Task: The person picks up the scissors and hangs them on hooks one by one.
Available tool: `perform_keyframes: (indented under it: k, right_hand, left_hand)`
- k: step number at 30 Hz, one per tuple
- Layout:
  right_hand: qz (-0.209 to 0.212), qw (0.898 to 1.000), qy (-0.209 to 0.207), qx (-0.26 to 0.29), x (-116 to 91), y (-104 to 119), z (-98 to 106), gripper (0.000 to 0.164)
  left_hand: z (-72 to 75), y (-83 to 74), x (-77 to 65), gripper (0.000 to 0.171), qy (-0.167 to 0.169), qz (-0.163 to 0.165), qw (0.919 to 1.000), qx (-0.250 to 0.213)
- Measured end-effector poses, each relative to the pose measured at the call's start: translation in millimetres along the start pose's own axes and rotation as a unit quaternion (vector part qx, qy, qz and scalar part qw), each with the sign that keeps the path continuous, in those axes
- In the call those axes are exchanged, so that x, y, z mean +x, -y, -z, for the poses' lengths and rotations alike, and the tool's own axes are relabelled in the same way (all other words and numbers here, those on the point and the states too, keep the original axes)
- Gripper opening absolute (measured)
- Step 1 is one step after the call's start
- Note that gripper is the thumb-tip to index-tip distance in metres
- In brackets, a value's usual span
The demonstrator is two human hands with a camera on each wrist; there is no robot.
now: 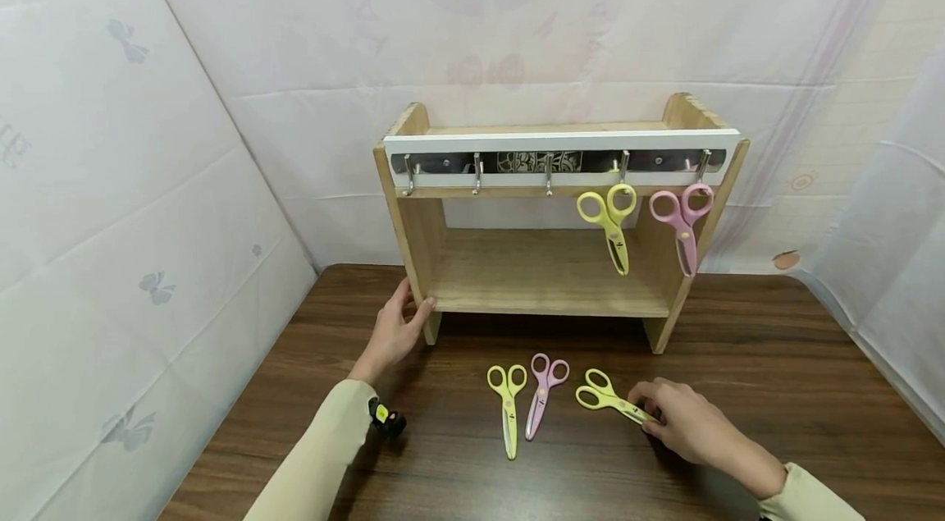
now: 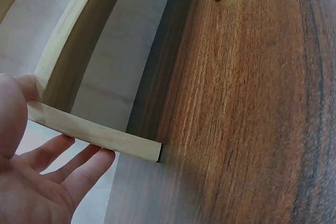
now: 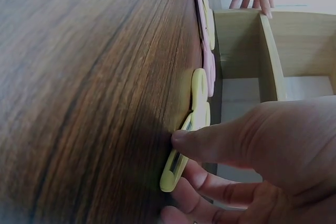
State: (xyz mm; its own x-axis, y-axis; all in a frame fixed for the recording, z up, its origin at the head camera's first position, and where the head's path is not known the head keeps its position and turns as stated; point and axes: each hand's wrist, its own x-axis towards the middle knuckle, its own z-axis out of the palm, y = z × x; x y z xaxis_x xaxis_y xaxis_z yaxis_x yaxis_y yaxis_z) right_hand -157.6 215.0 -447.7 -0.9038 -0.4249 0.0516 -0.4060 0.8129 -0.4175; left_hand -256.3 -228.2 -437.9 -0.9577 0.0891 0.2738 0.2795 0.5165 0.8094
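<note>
My left hand (image 1: 393, 332) grips the lower left side panel of a small wooden shelf (image 1: 546, 271). In the left wrist view the thumb lies at the panel's inner side and the fingers (image 2: 86, 174) at its outer side. On the right, my right hand (image 1: 690, 420) pinches yellow scissors (image 1: 614, 401) by the blade end, handles pointing toward the shelf. The right wrist view shows its thumb on the blades of these scissors (image 3: 198, 114). Left of them, other yellow scissors (image 1: 509, 404) and pink scissors (image 1: 542, 396) lie on the table.
Along the shelf's top front runs a white rail (image 1: 480, 142) with several metal hooks. Yellow scissors (image 1: 613, 224) and pink scissors (image 1: 685, 234) hang from the two rightmost hooks. The dark wooden table (image 1: 797, 373) meets pale patterned sheets (image 1: 310, 143) behind and at both sides.
</note>
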Motion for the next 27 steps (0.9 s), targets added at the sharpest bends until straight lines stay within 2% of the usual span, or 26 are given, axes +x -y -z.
perform_keyframes:
  k: [5, 8, 14, 27]
  right_hand:
    - [-0.034, 0.999, 0.015, 0.013, 1.9, 1.6, 0.7, 0.029]
    - [-0.043, 0.999, 0.011, 0.013, 2.7, 1.7, 1.4, 0.026]
    - [-0.034, 0.999, -0.020, -0.001, 4.1, 0.1, 2.7, 0.025]
    - [-0.049, 0.998, -0.038, -0.011, 2.5, -0.3, -0.9, 0.028]
  left_hand:
    - [-0.3, 1.2, -0.4, 0.065, 0.001, 0.004, 1.0000, -0.002]
    - [-0.3, 0.6, -0.4, 0.065, 0.001, 0.004, 1.0000, -0.003]
    - [-0.1, -2.2, -1.1, 0.065, 0.002, 0.006, 1.0000, -0.005]
    - [-0.1, -1.7, -0.7, 0.065, 0.003, 0.005, 1.0000, -0.005]
